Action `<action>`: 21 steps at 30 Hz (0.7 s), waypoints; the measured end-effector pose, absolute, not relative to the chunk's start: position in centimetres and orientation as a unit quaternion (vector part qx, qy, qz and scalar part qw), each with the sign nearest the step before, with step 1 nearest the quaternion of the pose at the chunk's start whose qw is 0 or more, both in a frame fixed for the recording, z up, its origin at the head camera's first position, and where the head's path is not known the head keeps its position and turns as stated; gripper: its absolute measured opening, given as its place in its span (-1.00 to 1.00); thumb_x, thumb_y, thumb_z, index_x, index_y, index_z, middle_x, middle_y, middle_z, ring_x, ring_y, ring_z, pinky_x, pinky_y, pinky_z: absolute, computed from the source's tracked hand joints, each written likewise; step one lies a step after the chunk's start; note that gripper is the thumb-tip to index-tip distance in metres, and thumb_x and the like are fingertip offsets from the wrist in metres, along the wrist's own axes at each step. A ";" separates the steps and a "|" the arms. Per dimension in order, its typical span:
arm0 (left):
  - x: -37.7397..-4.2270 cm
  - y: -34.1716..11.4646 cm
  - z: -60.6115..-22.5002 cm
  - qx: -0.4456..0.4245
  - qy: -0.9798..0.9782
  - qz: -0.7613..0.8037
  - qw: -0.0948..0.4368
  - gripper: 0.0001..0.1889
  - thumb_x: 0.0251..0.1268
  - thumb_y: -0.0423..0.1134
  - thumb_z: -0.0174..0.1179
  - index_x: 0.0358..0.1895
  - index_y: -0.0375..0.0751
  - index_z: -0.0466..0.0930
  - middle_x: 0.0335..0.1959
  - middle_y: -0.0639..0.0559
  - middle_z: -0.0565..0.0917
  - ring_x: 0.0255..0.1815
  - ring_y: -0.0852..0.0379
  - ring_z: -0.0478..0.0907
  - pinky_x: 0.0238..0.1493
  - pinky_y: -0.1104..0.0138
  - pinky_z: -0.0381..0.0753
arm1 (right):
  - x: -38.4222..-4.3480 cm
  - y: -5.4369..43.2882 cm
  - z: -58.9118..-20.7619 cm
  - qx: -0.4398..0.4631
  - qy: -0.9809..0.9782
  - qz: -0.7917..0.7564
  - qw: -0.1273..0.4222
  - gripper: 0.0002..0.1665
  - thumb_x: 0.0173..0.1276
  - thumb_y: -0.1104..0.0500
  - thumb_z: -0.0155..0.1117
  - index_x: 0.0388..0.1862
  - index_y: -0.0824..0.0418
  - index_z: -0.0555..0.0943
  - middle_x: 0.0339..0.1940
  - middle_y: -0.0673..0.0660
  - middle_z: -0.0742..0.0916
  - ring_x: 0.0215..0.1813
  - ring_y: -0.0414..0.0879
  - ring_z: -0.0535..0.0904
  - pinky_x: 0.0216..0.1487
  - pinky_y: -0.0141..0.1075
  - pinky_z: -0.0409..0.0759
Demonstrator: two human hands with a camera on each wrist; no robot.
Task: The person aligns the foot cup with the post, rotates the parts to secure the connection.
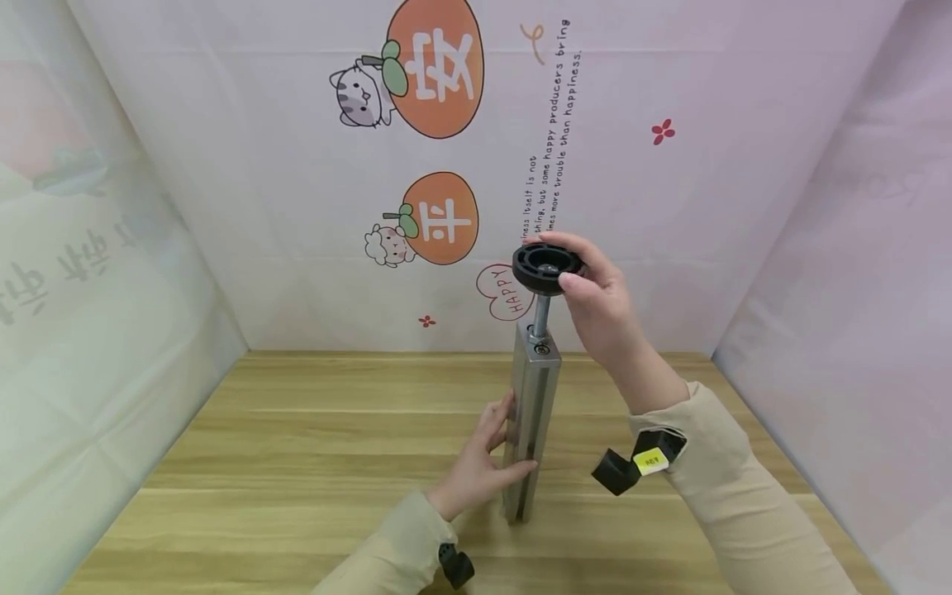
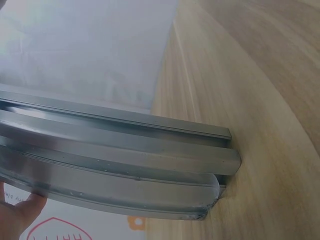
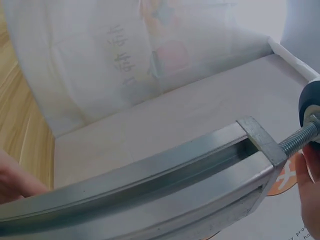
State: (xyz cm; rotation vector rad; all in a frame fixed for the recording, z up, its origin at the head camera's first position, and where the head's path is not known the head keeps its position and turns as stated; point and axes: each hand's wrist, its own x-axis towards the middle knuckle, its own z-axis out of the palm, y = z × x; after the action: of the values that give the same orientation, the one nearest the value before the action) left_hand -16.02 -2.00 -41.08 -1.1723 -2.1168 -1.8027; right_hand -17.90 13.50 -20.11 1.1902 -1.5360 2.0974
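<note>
A slotted aluminium profile [image 1: 532, 413] stands upright on the wooden table. My left hand [image 1: 476, 475] grips it around the lower half, thumb on the near side and fingers on the left. From the top end plate rises a threaded rod [image 3: 300, 139] carrying a round black levelling foot [image 1: 526, 274]. The right hand [image 1: 604, 312] holds that foot by its rim, with the thumb in front and fingers behind. In the left wrist view the lower end of the profile [image 2: 125, 162] meets the tabletop, and some of the left fingers [image 2: 25, 215] show at its edge.
The wooden tabletop [image 1: 335, 446] reaches back to a white printed cloth [image 1: 297, 207] with orange fruit drawings and lettering. More white cloth [image 1: 74, 289] hangs on the left and right sides. A black wrist camera mount [image 1: 617, 471] sits on the right sleeve.
</note>
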 end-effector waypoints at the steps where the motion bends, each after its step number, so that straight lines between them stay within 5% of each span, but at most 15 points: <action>1: -16.0 -2.0 -41.1 -0.389 -0.700 -0.596 0.063 0.03 0.10 -0.46 0.31 0.53 0.11 -0.17 0.21 -0.19 0.25 0.22 0.20 0.22 0.24 0.11 0.45 | -17.7 13.5 -20.1 0.403 -0.543 0.721 0.154 -0.57 0.21 0.27 0.09 0.05 -0.04 0.56 0.01 0.00 0.63 0.02 -0.15 0.54 0.01 -0.39 0.55; 11: -15.9 -2.0 -41.0 -0.382 -0.703 -0.597 0.057 0.03 0.09 -0.46 0.32 0.53 0.11 -0.17 0.22 -0.17 0.26 0.22 0.21 0.23 0.25 0.06 0.43 | -17.0 12.7 -20.0 0.301 -0.631 0.643 0.312 -0.36 0.01 0.46 0.29 0.08 0.17 0.32 -0.14 -0.02 0.56 -0.14 -0.18 0.48 -0.14 -0.47 0.46; 21: -15.9 -2.1 -40.9 -0.385 -0.701 -0.597 0.060 0.04 0.09 -0.46 0.32 0.53 0.12 -0.16 0.23 -0.16 0.25 0.22 0.20 0.22 0.24 0.06 0.44 | -16.2 11.4 -19.8 0.209 -0.706 0.489 0.467 -0.23 -0.14 0.28 0.55 -0.01 0.44 0.30 -0.19 -0.11 0.45 -0.09 -0.20 0.37 0.00 -0.36 0.30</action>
State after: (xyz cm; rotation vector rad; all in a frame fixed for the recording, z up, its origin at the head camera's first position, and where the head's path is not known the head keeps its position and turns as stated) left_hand -15.87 -2.09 -40.94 -1.1642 -2.1229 -1.8063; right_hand -16.22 11.41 -19.80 0.5135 -1.7333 1.1992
